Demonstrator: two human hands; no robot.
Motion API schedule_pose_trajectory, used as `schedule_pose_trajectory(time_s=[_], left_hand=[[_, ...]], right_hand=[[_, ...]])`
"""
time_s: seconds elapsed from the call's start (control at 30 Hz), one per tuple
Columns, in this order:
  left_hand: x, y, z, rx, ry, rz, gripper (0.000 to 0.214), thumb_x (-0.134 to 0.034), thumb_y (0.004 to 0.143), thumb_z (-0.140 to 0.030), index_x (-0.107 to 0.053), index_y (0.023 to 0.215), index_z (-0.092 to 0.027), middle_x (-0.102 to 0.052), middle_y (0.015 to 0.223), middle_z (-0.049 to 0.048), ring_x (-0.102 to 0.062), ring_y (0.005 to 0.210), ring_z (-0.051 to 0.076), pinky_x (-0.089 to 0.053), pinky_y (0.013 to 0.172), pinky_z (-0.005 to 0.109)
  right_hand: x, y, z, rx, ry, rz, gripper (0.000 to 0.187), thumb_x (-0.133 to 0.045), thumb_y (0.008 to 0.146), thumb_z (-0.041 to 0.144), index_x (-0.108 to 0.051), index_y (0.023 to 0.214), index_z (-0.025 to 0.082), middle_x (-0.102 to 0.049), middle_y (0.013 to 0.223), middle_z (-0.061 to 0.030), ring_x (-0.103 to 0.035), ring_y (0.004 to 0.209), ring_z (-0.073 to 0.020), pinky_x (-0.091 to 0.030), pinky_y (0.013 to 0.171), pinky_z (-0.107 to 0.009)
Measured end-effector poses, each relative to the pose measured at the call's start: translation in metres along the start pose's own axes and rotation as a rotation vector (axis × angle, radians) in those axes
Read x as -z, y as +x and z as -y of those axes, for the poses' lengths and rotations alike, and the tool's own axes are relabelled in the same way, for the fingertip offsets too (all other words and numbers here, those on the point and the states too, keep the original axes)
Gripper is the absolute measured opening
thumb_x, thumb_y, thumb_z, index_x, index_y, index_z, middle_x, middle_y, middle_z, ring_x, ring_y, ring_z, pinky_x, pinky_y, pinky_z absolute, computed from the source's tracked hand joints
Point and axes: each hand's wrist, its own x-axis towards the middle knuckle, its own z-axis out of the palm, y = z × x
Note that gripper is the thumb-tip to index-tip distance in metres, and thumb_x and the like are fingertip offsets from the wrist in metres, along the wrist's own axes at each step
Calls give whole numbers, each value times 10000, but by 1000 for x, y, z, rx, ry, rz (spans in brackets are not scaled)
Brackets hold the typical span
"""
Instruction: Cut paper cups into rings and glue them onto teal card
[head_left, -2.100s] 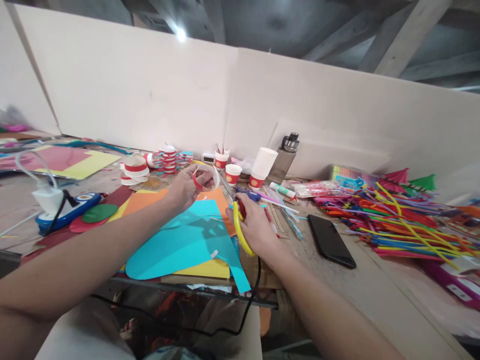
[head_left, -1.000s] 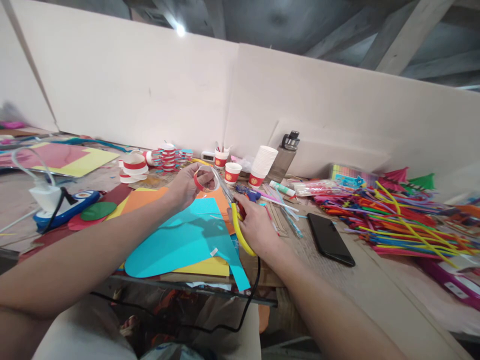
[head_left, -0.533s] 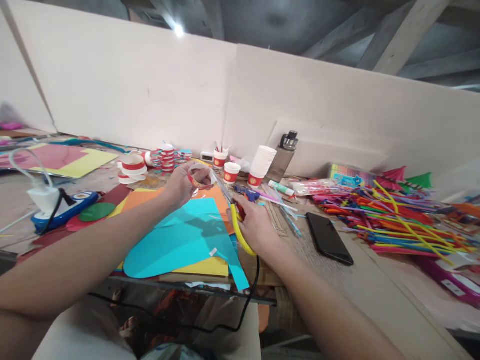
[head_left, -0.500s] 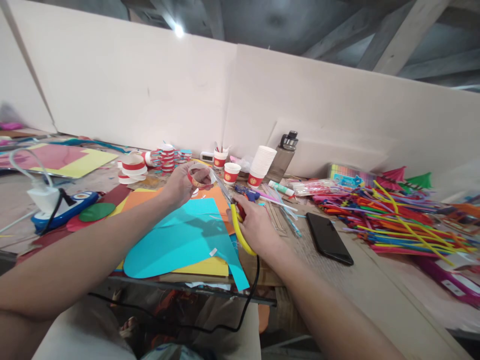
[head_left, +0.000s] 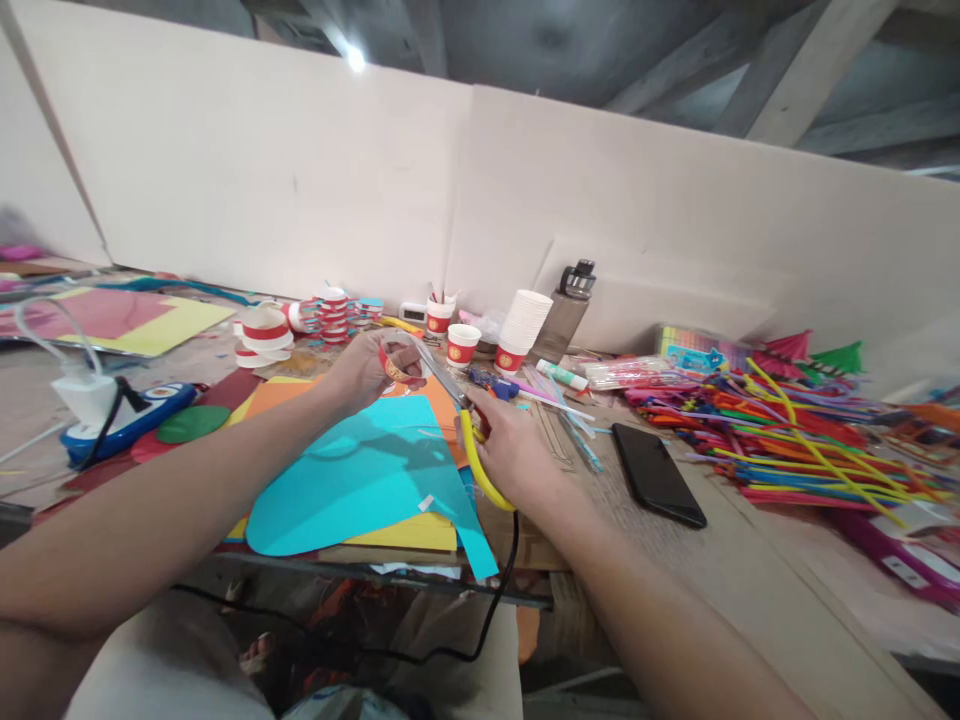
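My left hand grips a red and white paper cup ring above the table. My right hand is closed around the yellow handles of a pair of scissors, whose metal blades reach up to the ring's right side. Whether the blades touch the paper is too blurred to tell. Under both hands lies a blue paper sheet on orange and yellow sheets. A small white scrap rests on the blue sheet. Just behind the hands stand a single paper cup and a cup stack.
A black phone and a heap of pipe cleaners lie to the right. At the back stands a bottle. To the left are cut cup rings and a blue power strip. A black cord hangs by the table's front edge.
The ring in my left hand has tilted and looks narrower. The scissor blades are closer to lying along its upper right side. My right hand has barely moved.
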Motion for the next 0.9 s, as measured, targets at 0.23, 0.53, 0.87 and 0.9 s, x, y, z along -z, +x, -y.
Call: schedule_pose_trajectory(time_s=[0.23, 0.53, 0.87, 0.9], left_hand=[[12, 1, 7, 37, -16, 62, 357, -809, 729, -424, -627, 652, -125, -586, 620, 18, -588, 533, 117, -471, 507, 230], [13, 3, 4, -63, 9, -176, 342, -828, 698, -407, -630, 756, -135, -657, 678, 23, -616, 621, 130, -511, 601, 246], [4, -2, -1, 111, 23, -64, 423, -893, 561, -422, -596, 660, -138, -627, 583, 12, -592, 526, 121, -507, 547, 238], [5, -2, -1, 110, 27, -50, 415, -896, 560, -413, -605, 664, -136, -628, 585, 12, -591, 529, 118, -507, 548, 232]], right_hand=[[3, -1, 2, -8, -72, 14, 382, -484, 857, 137, -639, 1203, 177, -718, 862, -56, -600, 704, -175, -356, 619, -259], [4, -1, 2, -43, -124, 48, 376, -484, 860, 134, -623, 1205, 192, -738, 975, -69, -638, 797, -188, -395, 664, -262], [1, 0, -1, -64, -253, 56, 460, -469, 894, 188, -555, 1344, 226, -698, 1075, -105, -627, 844, -215, -429, 716, -295], [2, -1, -1, -56, -252, 58, 481, -467, 883, 173, -549, 1355, 222, -701, 1073, -104, -628, 857, -217, -432, 726, -295]])
